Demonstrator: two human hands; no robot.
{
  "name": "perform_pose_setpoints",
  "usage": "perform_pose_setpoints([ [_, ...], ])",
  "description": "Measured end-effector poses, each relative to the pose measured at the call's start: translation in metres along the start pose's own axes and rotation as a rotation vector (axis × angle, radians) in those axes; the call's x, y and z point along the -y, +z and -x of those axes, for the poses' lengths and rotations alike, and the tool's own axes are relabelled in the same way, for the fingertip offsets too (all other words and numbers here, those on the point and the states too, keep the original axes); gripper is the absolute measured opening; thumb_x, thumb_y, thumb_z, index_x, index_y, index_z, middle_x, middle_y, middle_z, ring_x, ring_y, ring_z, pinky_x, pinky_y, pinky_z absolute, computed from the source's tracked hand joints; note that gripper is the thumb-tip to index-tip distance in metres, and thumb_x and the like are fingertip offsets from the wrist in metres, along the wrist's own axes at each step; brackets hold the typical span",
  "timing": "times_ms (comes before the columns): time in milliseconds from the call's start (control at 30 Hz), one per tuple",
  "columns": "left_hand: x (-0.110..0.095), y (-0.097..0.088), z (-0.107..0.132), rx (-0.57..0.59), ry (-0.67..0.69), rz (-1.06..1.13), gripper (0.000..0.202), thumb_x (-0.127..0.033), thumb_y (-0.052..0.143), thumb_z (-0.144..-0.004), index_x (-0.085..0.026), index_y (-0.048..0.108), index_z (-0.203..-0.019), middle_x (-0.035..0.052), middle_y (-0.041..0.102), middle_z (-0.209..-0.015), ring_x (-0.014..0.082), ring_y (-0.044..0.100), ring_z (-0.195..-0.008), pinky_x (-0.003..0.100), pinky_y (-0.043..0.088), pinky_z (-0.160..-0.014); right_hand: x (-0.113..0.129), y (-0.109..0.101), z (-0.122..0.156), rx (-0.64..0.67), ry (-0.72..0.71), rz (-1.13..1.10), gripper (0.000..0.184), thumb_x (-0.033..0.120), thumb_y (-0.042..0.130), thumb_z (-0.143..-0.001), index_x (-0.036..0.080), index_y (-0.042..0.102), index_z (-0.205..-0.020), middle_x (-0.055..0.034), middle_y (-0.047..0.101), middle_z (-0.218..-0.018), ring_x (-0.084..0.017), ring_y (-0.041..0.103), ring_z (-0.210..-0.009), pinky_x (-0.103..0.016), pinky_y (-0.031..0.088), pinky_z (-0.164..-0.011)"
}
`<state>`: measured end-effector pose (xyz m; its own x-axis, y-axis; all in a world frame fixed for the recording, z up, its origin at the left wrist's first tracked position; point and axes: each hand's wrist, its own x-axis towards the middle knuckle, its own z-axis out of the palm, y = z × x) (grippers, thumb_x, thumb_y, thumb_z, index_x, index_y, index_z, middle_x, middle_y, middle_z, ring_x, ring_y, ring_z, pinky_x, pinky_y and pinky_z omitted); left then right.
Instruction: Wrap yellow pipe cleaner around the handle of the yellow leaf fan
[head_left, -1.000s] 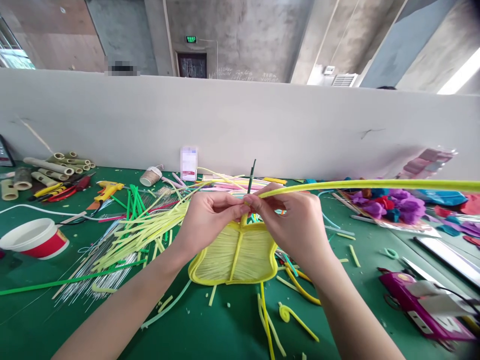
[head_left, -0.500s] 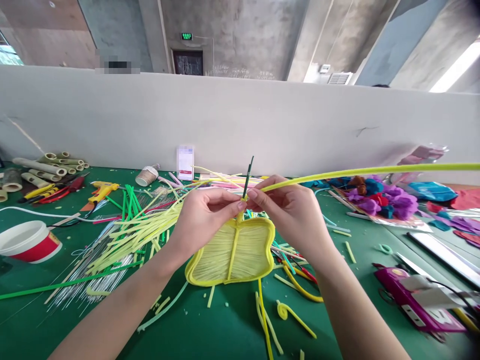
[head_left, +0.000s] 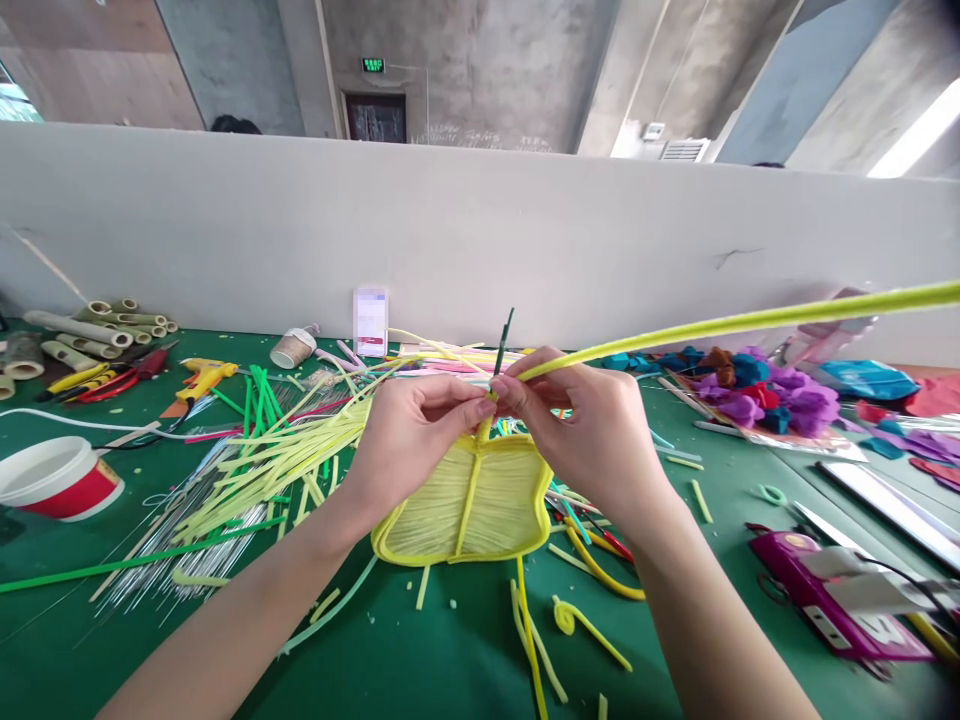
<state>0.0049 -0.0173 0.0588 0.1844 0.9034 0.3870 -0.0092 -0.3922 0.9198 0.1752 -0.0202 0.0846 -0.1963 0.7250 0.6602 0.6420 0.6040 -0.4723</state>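
Observation:
Both hands meet above the green table at the top of a yellow leaf-shaped piece made of pale strands with a yellow fuzzy rim and midrib. My left hand pinches the leaf's top where a thin dark green stem sticks up. My right hand pinches a long yellow-green pipe cleaner at the same spot; its free length runs out to the right edge, rising slightly.
Loose yellow and green pipe cleaners and thin wires lie to the left, with a red-and-white tub, a glue gun and bamboo tubes. Colourful fuzzy flowers and a magenta device sit right. A white partition stands behind.
The long pipe cleaner's free end has swung upward on the right. Both hands stay pinched at the leaf's top with small finger shifts.

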Motion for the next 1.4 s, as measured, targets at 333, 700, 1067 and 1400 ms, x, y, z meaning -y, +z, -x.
perform_pose_setpoints([
  [333,-0.001,-0.002,-0.001,0.034,0.012,0.002,0.012,-0.029,0.074,-0.085,-0.02,0.079,-0.091,0.0025,0.08,-0.088,0.016,0.074,-0.084,0.021,0.057,-0.074,-0.004,-0.006,-0.001,0.108,0.036,-0.133,0.02,0.036,0.067,-0.091,0.018,0.073,-0.087,-0.0025,0.075,-0.076,-0.018,0.074,-0.069,-0.028,0.057,-0.064],
  [700,0.003,-0.008,-0.004,0.007,-0.029,0.013,0.013,-0.029,0.078,-0.081,-0.019,0.079,-0.09,0.0029,0.079,-0.087,0.0142,0.071,-0.079,0.02,0.055,-0.072,-0.009,0.012,0.004,-0.004,0.145,-0.423,0.019,0.034,0.073,-0.086,0.017,0.066,-0.08,-0.0012,0.074,-0.071,-0.016,0.074,-0.066,-0.023,0.057,-0.06],
  [1067,0.006,-0.011,-0.003,0.028,-0.057,0.093,0.011,-0.03,0.079,-0.08,-0.02,0.078,-0.084,0.0008,0.078,-0.082,0.0116,0.07,-0.075,0.018,0.055,-0.072,-0.012,0.022,0.008,-0.054,0.165,-0.607,0.02,0.035,0.073,-0.086,0.018,0.064,-0.078,-0.0016,0.072,-0.073,-0.014,0.072,-0.064,-0.023,0.057,-0.06],
  [1400,0.008,-0.012,-0.004,0.042,-0.062,0.126,0.015,-0.031,0.079,-0.08,-0.018,0.078,-0.088,0.0034,0.079,-0.086,0.0139,0.073,-0.079,0.019,0.056,-0.074,-0.013,0.024,0.011,-0.085,0.048,-0.434,0.015,0.029,0.066,-0.09,0.019,0.063,-0.08,-0.0001,0.071,-0.074,-0.013,0.071,-0.068,-0.024,0.056,-0.063],
])
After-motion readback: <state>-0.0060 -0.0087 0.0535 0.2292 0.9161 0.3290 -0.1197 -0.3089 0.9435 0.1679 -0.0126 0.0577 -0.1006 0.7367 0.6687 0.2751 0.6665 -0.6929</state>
